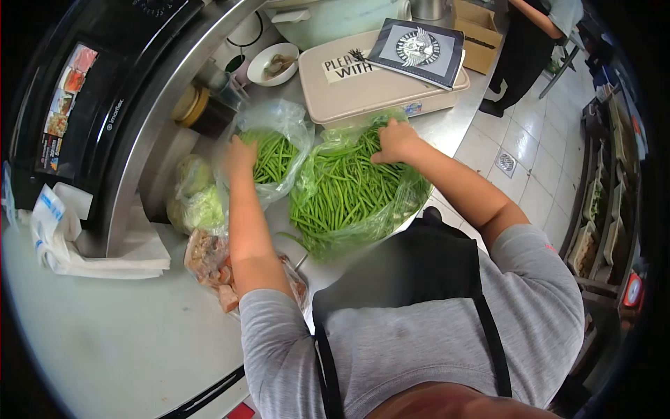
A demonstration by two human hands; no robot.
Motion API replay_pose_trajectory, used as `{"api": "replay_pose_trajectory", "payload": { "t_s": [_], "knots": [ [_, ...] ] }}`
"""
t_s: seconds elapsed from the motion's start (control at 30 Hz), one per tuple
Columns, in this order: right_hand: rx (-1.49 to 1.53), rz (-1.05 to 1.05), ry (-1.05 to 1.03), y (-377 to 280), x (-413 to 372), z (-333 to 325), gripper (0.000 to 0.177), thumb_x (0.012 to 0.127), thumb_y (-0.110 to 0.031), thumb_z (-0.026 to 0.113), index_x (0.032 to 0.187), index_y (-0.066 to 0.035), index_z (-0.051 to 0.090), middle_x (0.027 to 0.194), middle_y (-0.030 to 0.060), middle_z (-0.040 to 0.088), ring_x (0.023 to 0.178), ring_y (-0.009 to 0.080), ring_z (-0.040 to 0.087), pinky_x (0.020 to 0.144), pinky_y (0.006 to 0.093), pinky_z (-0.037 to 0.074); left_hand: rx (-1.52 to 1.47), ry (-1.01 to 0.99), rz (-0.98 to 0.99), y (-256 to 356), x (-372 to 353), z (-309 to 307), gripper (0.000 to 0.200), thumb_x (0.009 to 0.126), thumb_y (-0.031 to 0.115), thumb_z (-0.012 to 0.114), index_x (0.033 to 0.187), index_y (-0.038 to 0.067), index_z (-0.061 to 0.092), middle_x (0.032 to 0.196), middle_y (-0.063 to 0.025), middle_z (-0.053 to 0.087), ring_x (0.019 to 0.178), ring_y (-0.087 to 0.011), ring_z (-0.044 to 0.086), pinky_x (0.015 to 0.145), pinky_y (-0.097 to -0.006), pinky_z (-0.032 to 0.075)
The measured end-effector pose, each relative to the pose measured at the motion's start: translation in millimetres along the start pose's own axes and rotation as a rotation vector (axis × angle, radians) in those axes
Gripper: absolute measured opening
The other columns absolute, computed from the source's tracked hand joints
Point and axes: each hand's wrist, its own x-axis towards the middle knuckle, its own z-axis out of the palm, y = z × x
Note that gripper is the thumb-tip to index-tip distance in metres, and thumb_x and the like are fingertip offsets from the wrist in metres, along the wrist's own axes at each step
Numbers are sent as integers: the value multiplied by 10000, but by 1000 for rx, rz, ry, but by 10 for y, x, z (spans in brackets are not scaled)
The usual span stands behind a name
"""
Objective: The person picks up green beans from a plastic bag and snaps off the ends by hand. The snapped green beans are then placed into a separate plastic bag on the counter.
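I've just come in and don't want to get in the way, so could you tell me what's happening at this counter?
A person is working at two open plastic bags of green beans on the steel counter. Their left hand rests at the edge of the smaller bag, and their right hand reaches into the top of the larger bag. A second person stands farther back.

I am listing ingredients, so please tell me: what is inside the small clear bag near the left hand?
Green beans fill the small clear bag. The left hand and crumpled plastic cover its near side, so anything beneath cannot be seen.
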Motion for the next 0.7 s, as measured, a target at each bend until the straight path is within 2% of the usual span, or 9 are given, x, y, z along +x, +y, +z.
{"api": "replay_pose_trajectory", "payload": {
  "t_s": [0.1,0.13,0.17,0.23,0.3,0.4,0.53,0.63,0.7],
  "knots": [
    [-92,41,-142,-230,84,110,637,645,-399,586,1126,-10,429,1194,162,345,1064,345,378,829,391,381,-16,276,90,179,-257,-103,650,673,437,569,1199,122,354,1268,-138,302,1094,-310,379,878,-464,292],
    [-89,77,-181,-304,111,111,709,634,-379,604,1183,-7,353,1190,163,329,1087,362,330,848,438,353,-70,332,179,306,-428,-220,641,668,410,584,1189,109,362,1245,-150,325,1083,-309,384,869,-459,302],
    [-93,84,-156,-326,110,122,694,636,-355,605,1179,-3,352,1181,161,336,1084,363,332,842,441,356,-123,386,267,431,-593,-269,633,663,383,599,1179,96,371,1221,-162,347,1073,-308,389,859,-454,312],
    [-102,99,-108,-370,108,152,665,641,-306,605,1170,4,348,1164,158,349,1078,366,337,831,447,360,-589,186,609,593,-774,-42,558,678,324,599,1143,79,412,1141,-149,427,1083,-298,373,842,-453,328],
    [-69,69,-9,-354,121,254,588,640,-237,599,1126,5,374,1129,160,378,1055,359,366,817,436,376,-449,45,723,779,-1106,157,458,686,264,587,1084,71,470,1046,-135,495,1053,-272,395,836,-437,329],
    [25,-20,81,-247,94,375,476,637,-155,584,1052,-2,408,1077,168,416,988,338,431,797,406,398,-131,226,538,796,-1268,515,383,683,221,576,1031,74,514,974,-117,530,986,-250,439,819,-416,332],
    [189,-147,165,-124,-41,263,389,629,-104,573,981,-13,436,995,180,464,888,308,500,786,359,412,-51,164,476,677,-1070,693,297,668,182,566,954,104,559,961,-87,539,946,-241,460,782,-400,338],
    [50,-389,308,-380,-356,-90,419,638,-127,579,1024,-44,440,979,181,479,894,317,505,785,372,408,-77,92,465,668,-1036,692,227,666,161,545,886,116,582,921,-80,556,913,-248,480,757,-406,348],
    [172,-574,181,-485,-388,-88,428,645,-160,585,1042,-69,453,974,173,491,903,326,501,783,376,406,-108,68,448,691,-938,570,184,675,131,510,838,119,595,889,-71,567,895,-248,488,759,-410,348]
  ]
}}
